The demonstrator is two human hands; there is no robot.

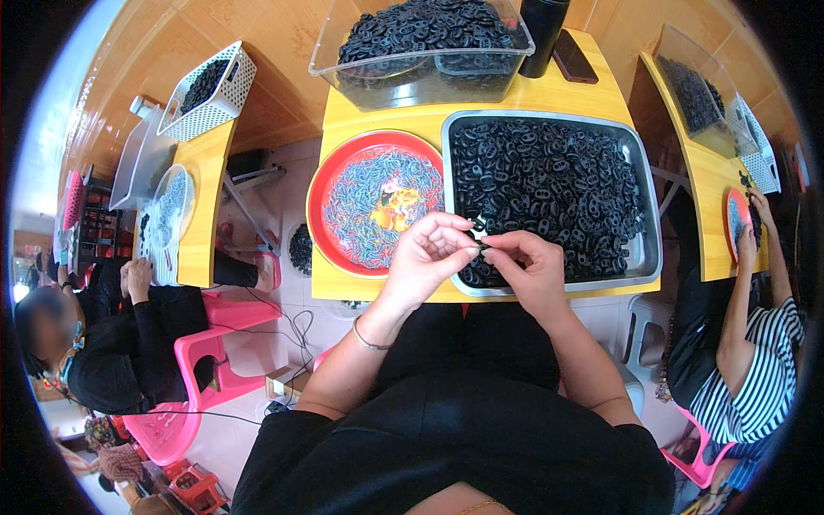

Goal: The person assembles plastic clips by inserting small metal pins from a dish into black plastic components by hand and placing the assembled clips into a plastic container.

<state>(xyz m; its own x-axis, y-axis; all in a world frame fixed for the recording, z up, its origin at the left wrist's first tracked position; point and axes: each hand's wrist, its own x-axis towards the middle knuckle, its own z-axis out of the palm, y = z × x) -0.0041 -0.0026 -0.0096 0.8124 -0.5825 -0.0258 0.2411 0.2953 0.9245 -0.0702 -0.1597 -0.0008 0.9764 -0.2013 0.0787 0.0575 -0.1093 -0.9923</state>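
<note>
My left hand and my right hand meet over the near left corner of a metal tray. Between their fingertips is a small black plastic piece, pinched from both sides; its exact shape is partly covered by the fingers. Heaped in the tray are many black plastic pieces, flat and oval with two holes. Left of the tray, partly behind my left hand, sits a round red dish holding a layer of tiny thin silvery pieces, too small to make out.
A clear plastic bin of black pieces stands at the table's far side, beside a black cylinder and a dark phone. People work at yellow tables on both sides. Cables and pink chairs are at left.
</note>
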